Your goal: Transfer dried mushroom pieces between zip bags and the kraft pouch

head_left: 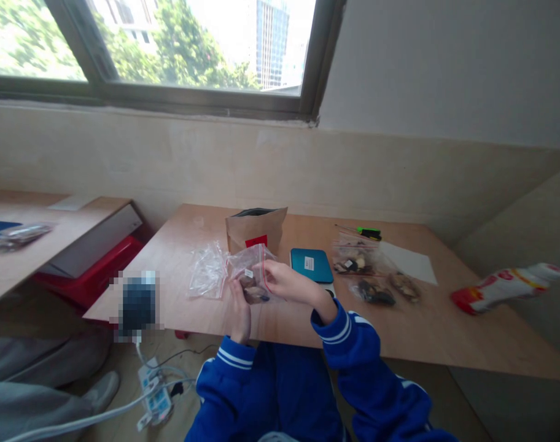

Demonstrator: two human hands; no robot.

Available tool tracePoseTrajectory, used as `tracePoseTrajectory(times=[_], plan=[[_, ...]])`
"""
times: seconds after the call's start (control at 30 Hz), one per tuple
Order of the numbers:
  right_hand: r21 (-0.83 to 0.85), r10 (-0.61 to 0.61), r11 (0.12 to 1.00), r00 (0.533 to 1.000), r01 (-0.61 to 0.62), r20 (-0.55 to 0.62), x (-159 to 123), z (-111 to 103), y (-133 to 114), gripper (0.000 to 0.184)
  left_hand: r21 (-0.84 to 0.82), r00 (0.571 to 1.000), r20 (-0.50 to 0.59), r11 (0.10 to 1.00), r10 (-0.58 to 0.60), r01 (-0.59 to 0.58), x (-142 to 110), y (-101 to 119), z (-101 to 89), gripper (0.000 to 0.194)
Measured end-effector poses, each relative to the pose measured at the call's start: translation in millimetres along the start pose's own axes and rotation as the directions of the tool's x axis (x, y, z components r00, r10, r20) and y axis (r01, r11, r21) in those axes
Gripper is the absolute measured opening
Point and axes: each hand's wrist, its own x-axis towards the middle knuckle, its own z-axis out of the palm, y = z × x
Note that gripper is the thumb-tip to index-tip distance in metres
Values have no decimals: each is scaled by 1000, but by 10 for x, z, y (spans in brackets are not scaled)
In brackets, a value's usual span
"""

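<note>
Between my hands is a clear zip bag [251, 287] with a red seal line, a small white label and dark brown pieces inside. My left hand [239, 310] holds its left side from below. At the upper right edge, by the seal, my right hand [287, 281] pinches the plastic. Right behind the bag stands an open brown paper pouch [256, 227] with a red label. Crumpled clear plastic bags [207, 270] lie to the left. To the right of my right hand is a teal flat box [312, 265] with a white label.
Several filled clear bags [353, 261] lie on the right of the table [280, 322], beside a white paper [411, 261] and a green-black screwdriver [369, 232]. A red-white bottle [501, 287] is at far right. A power strip [155, 393] lies on the floor near another person's leg [45, 387].
</note>
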Motion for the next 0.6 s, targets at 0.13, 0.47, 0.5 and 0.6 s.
tracePoseTrajectory(times=[0.13, 0.47, 0.5, 0.6], plan=[[83, -177, 983, 971, 165, 161, 77, 101, 34, 24, 61, 1000, 4, 998, 23, -23, -26, 67, 11, 57], [-33, -134, 991, 990, 133, -43, 82, 386, 209, 13, 13, 999, -43, 1000, 12, -12, -9, 108, -14, 47], [-71, -134, 989, 989, 129, -68, 77, 418, 232, 14, -13, 999, -53, 1000, 5, -6, -4, 112, -12, 48], [-126, -122, 986, 986, 107, -113, 61, 483, 272, 20, -85, 998, -66, 996, -7, 2, 6, 124, -4, 50]])
